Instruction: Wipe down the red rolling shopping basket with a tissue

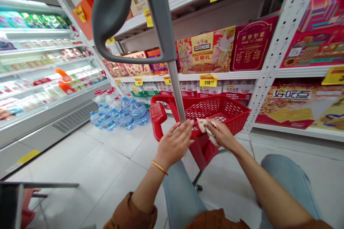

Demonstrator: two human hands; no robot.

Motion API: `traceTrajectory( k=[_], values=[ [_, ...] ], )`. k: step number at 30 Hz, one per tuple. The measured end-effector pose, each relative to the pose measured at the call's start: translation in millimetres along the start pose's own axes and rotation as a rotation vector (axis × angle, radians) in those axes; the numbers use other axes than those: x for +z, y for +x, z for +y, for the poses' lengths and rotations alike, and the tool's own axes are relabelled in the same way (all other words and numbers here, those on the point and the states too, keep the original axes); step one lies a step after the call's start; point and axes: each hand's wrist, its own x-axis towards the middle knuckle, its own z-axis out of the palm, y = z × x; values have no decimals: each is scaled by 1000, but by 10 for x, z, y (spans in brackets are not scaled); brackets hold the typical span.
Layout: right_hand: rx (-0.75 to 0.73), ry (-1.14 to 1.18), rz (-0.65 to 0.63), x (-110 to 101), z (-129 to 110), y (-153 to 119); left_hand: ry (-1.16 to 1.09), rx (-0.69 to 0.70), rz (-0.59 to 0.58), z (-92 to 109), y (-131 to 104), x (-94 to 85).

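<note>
A red plastic basket cart (236,121) with a grey handle (168,18) on a metal pole (176,89) stands in front of me. My right hand (221,134) is closed on a crumpled whitish cloth (211,132), which touches the near rim of the basket. Beside the foot of the pole, my left hand (176,141) lies against the red frame with its fingers stretched out and holds nothing. A gold bangle (159,167) is on the left wrist.
Shelves (233,76) of boxed goods and bottle packs stand behind the cart. Wrapped water bottles (126,114) sit on the floor at the left, near a refrigerated display (53,114). My knees flank the cart's base.
</note>
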Motion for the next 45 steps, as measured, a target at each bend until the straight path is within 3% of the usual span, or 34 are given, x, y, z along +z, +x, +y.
traceTrajectory(
  k=[4, 10, 14, 18, 21, 24, 28, 31, 36, 45],
  values=[
    [86, 195, -78, 68, -174, 164, -12, -4, -12, -6, -11, -17],
    [-6, -48, -291, 186, -221, 462, -54, -10, -6, 12, -24, -24],
    [-41, -131, -153, 231, -254, 576, -91, -6, -27, 16, -23, -35],
    [61, -81, 33, 342, -234, 604, -141, -8, -34, 3, -18, -56],
    [102, -24, 60, 477, -185, 559, -156, -19, -37, -14, -12, -47],
    [-20, -4, 30, 554, -152, 481, -148, -12, -27, -35, -17, -11],
    [-272, -29, -201, 484, -129, 404, -141, -20, -1, -62, -44, 31],
    [-365, -110, -314, 400, -54, 375, -117, -39, -15, -74, -64, 39],
    [-408, -268, -318, 352, 84, 330, -28, -10, -65, -94, -75, 37],
    [-381, -342, -305, 306, 109, 277, -8, 43, -33, -159, -102, 67]
  ],
)
